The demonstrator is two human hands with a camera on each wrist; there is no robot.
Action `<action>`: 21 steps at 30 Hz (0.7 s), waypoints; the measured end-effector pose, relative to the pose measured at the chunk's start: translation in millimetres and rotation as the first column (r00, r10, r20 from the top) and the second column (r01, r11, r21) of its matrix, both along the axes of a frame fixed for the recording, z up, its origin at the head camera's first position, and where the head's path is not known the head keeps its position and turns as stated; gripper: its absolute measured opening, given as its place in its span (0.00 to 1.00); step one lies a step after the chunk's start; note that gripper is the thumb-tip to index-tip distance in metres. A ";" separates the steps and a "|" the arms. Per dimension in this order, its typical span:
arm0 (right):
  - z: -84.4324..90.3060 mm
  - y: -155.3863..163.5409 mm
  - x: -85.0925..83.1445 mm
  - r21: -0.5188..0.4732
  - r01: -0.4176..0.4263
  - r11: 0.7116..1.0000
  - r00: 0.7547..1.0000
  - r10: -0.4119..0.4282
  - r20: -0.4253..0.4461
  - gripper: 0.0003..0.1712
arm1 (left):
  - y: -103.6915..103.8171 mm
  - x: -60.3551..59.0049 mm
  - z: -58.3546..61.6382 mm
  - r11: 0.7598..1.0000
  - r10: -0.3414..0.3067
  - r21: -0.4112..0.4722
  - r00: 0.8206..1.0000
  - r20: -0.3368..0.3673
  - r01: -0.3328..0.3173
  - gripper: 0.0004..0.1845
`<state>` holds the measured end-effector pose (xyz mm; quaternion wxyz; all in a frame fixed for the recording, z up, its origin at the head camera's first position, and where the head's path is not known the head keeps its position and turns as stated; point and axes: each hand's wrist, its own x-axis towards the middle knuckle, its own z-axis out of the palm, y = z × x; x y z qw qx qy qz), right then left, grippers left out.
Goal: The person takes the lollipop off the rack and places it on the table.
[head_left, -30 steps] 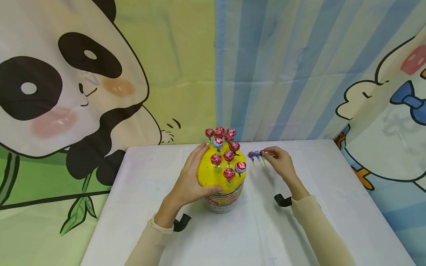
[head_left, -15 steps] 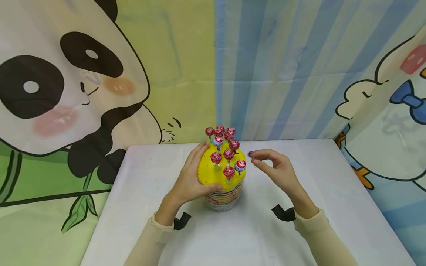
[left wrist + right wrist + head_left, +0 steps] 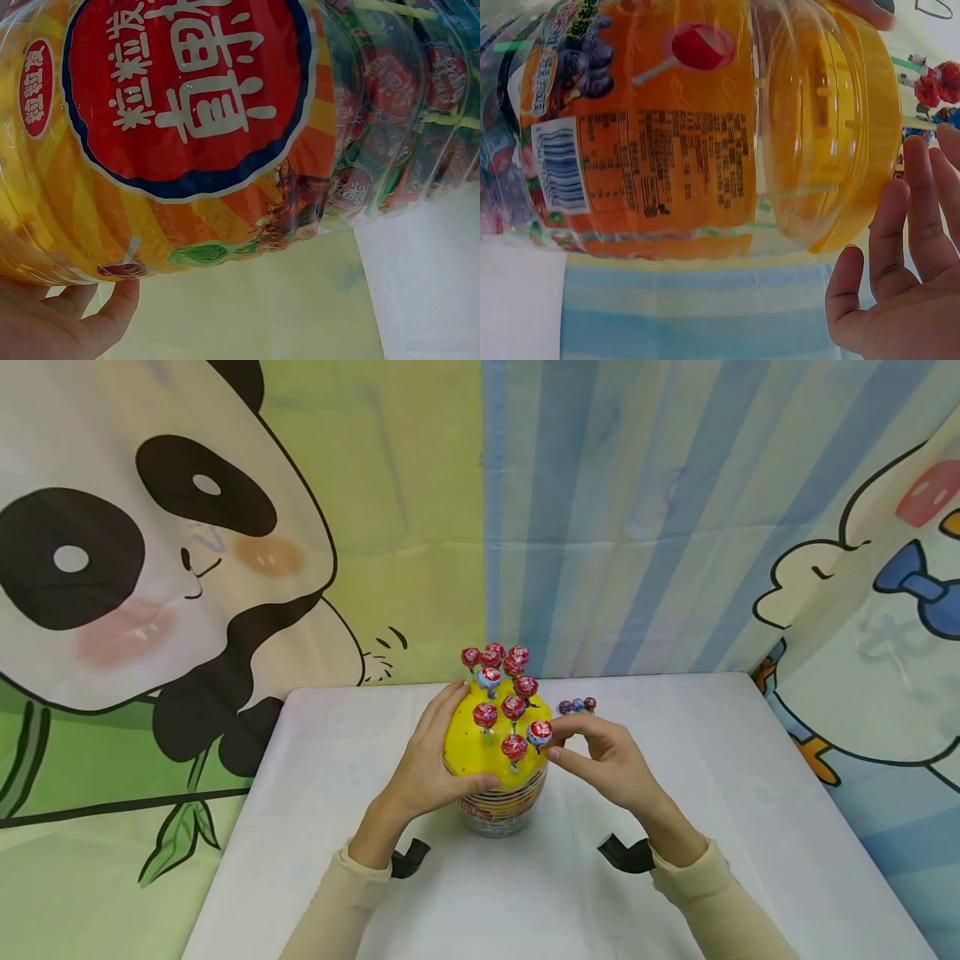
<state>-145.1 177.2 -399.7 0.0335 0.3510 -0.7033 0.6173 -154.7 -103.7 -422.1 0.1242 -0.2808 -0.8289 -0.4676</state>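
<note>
One clear plastic jar (image 3: 501, 806) with a yellow lid (image 3: 480, 752) stands at the middle of the white desk (image 3: 337, 793). Ten wrapped lollipops (image 3: 514, 747) stand upright in the lid: eight red and two with blue-and-white wrappers, as far as the head view lets me count. Three loose lollipops (image 3: 577, 704) lie in a row on the desk just right of the jar, toward the far side.

The left hand (image 3: 431, 768) grasps the lid's left side, fingers curved over the rim. The right hand (image 3: 603, 760) sits at the lid's right edge, fingers loosely bent, thumb and forefinger close to the nearest blue-and-white lollipop (image 3: 538, 734); whether they pinch it I cannot tell.

The left wrist view shows the jar's red label (image 3: 187, 90) and wrapped lollipops packed inside, which are unclear from the head view. The right wrist view shows a barcode (image 3: 559, 169) and the right hand's fingers (image 3: 915, 217) straight beside the lid.
</note>
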 end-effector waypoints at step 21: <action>2.5 -11.7 0.2 -0.013 -0.027 1.000 0.999 0.027 -0.028 0.13 | -0.9 -1.1 -2.0 1.000 -0.008 0.011 1.000 -0.001 0.008 0.61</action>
